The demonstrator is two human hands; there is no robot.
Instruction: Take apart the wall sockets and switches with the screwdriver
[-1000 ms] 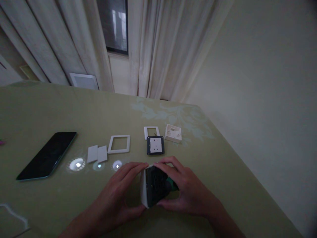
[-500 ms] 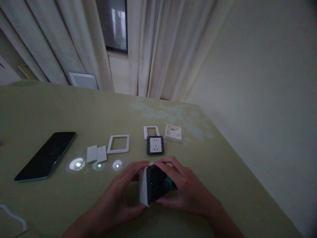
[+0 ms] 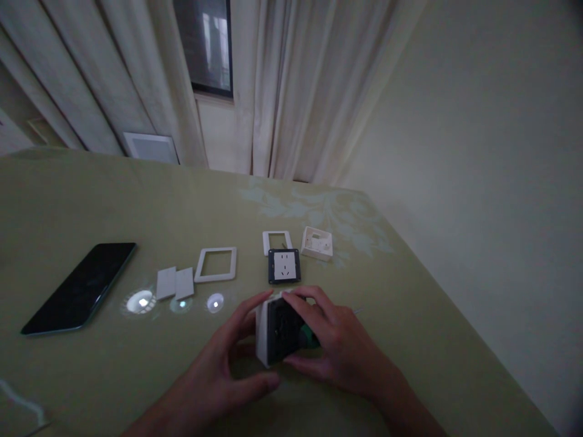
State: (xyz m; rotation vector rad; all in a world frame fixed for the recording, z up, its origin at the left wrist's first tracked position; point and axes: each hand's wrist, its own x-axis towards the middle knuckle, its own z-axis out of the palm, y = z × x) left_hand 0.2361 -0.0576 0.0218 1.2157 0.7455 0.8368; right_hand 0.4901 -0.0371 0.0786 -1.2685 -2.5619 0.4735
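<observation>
My right hand [image 3: 334, 340] grips a white wall box with a dark insert [image 3: 281, 332], its fingers on the top edge and its thumb below. A green piece [image 3: 310, 337], partly hidden, lies inside the same hand; a thin shaft shows past the knuckles. My left hand [image 3: 232, 358] curves loosely round the white side, fingertips at the upper edge, its thumb apart from the box. Just beyond lies a socket insert [image 3: 285, 266] with a white face and dark rim. Behind it are a small white frame [image 3: 276, 235] and an open white back box [image 3: 317, 244].
To the left lie a larger white frame [image 3: 215, 279], two white cover plates [image 3: 166, 283] and a dark phone or tablet [image 3: 79, 291]. A white cable [image 3: 22, 400] is at the lower left. The wall [image 3: 492, 182] borders the green tabletop [image 3: 401, 340] on the right.
My left thumb has come off the bottom of the wall box and the left fingers have loosened. My right hand keeps its grip, and the box has tipped slightly.
</observation>
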